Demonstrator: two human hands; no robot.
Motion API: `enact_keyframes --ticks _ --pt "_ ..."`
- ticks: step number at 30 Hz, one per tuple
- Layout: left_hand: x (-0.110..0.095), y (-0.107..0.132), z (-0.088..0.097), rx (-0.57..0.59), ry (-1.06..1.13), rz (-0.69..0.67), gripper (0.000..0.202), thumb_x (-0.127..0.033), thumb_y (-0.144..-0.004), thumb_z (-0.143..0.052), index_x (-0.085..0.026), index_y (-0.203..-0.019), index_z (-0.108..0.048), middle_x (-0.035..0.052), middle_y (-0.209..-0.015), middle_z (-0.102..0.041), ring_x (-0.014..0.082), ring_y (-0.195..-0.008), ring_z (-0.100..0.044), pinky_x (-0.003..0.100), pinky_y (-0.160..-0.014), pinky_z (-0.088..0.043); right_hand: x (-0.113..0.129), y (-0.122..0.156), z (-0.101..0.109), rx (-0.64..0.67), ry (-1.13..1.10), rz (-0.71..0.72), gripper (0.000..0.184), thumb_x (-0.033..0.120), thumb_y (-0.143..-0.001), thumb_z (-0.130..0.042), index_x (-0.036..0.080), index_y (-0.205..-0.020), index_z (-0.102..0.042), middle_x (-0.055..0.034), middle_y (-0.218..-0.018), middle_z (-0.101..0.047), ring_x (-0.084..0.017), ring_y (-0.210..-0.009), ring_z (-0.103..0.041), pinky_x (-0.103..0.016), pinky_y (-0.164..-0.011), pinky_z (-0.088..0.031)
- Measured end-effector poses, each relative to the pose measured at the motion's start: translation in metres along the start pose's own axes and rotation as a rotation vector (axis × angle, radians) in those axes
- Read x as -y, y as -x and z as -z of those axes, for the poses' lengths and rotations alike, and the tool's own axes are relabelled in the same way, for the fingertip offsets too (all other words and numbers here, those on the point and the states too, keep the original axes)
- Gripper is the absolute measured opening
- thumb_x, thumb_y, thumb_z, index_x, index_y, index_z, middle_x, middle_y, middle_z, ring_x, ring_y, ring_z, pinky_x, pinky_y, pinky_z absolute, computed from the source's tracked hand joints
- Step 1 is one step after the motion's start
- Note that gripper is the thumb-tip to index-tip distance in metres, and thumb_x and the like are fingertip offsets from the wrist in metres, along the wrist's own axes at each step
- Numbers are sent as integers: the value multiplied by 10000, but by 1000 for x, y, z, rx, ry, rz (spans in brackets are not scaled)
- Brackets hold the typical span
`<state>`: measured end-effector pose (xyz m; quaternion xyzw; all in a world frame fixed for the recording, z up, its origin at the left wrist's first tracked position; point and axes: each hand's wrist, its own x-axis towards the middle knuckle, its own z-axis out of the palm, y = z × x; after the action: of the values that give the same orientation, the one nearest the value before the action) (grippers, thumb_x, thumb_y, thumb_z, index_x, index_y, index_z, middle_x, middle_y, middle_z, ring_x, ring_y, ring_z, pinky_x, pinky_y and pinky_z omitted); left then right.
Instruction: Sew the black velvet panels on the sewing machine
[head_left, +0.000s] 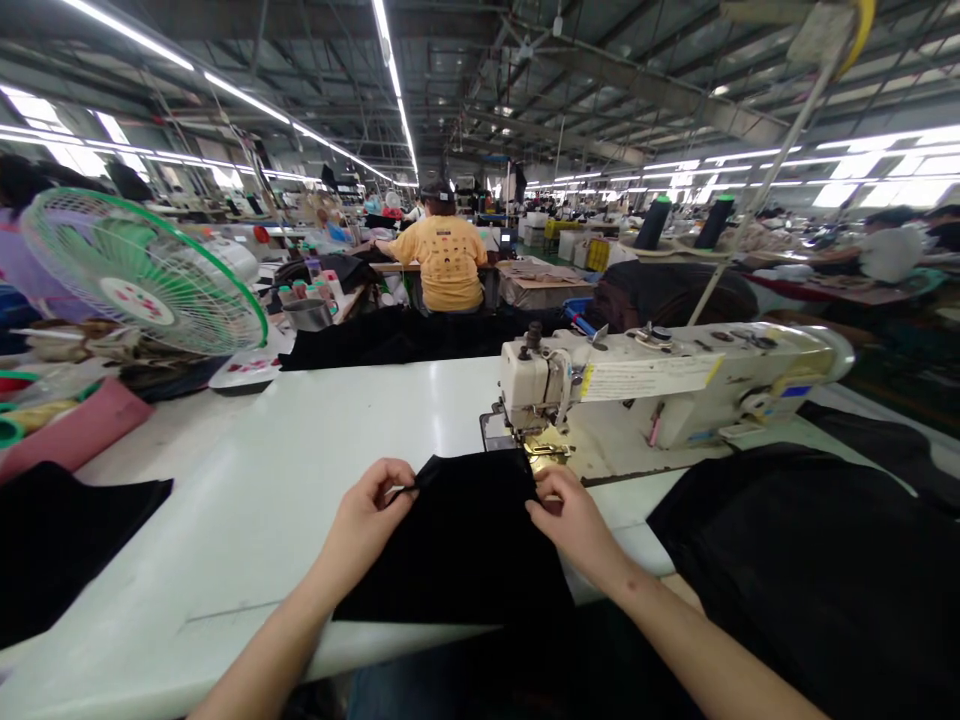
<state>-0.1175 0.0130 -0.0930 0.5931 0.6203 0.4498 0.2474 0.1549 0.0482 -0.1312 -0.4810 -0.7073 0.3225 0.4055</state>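
A piece of black fabric lies on the white table in front of me, its far edge reaching the needle area of a cream sewing machine. My left hand pinches the fabric's upper left corner, fingers closed on it. At the upper right corner, my right hand grips the fabric's edge, just below the machine's presser foot.
More black fabric is heaped at the right and at the left edge. A green fan stands at the left by a pink item. A person in a yellow shirt sits ahead, back turned.
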Motion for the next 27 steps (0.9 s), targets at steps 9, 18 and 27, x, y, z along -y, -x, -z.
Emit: enact_keyframes --ticks 9,18,27 --pt "-37 29 4 55 395 106 198 -353 -752 -744 -223 -898 -770 89 -1266 -664 271 -1145 -627 376 -1036 -456 15 12 33 38 -262 -49 339 477 -851 -651 199 -1017 -752 -124 -1315 -639 -286 -1245 -571 -426 -1059 -453" --pt "-55 38 -6 -147 443 73 225 -430 -819 -698 -237 -853 -807 69 -1114 -723 255 -1083 -643 346 -1022 -457 16 27 48 -178 -365 -135 357 520 -789 -733 258 -1026 -787 -82 -1318 -658 -324 -1293 -537 -489 -1158 -347" --pt "-60 36 -17 -268 725 295 255 -360 -633 -862 -192 -799 -767 28 -799 -745 160 -735 -663 254 -726 -520 25 20 52 -242 -639 -370 447 504 -551 -896 230 -895 -817 -102 -1138 -748 -372 -1248 -571 -488 -1144 -359"
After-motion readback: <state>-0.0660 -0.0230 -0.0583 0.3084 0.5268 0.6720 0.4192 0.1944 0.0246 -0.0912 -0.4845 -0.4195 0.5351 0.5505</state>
